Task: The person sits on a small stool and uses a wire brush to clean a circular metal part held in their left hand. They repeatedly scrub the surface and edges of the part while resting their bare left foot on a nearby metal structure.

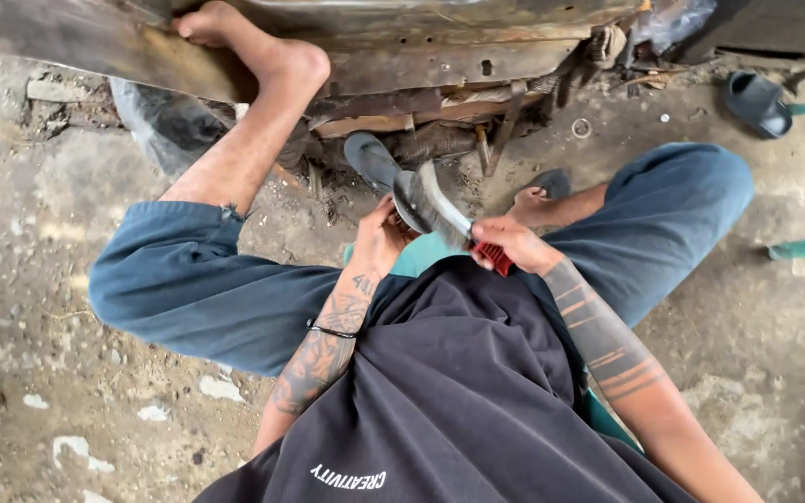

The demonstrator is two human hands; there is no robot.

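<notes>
Nearest to the camera, a black shirt [458,391] is seen, and above it two tattooed forearms are stretched toward a wire brush [432,207], which is taken here as the landmark. Its red handle [493,256] is enclosed by the right hand [514,244], with the fingers wrapped tightly around it, so this grip is closed on the brush. The long axis of the brush runs diagonally, from the red handle at the lower right up to the bristle head at the upper left, so the head lies up and to the left of the grip. The left hand [379,237] is placed just to the left of the brush head, and its fingers seem to touch the bristles or the back of the head; whether something is really pinched there cannot be told. Of the two hands, the left one is nearer to the working end. Beyond the brush, a rusty metal car sill [440,56] is seen, and a bare foot [263,47] is pressed against it. To the far right of the brush, a dark sandal [757,101] is lying on the concrete ground [39,279].
</notes>
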